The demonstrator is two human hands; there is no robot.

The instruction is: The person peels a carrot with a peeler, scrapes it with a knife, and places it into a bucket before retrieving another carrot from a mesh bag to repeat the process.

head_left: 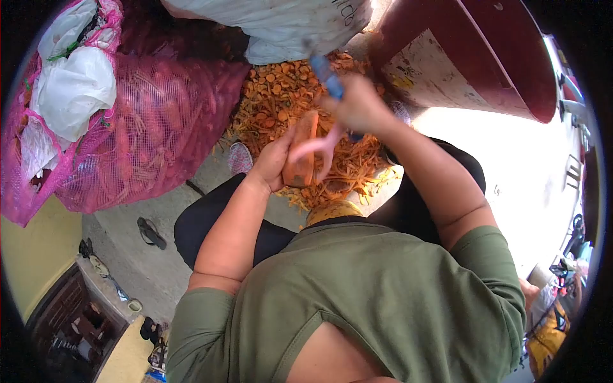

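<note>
My left hand is closed around the side of a thick orange carrot, held tilted over the heap of peelings. A dark patch shows near the carrot's lower end. Closed and smeared by motion, my right hand grips a pink Y-shaped peeler, whose forked head lies over the carrot. A blue handle-like object also sticks out from my right hand; blur hides its kind. Under both hands lies a broad heap of orange peelings and cut carrot pieces.
At the left stands a pink mesh sack full of carrots. A white sack is at the far side, and a dark red tub at the right. A sandal lies on the concrete floor.
</note>
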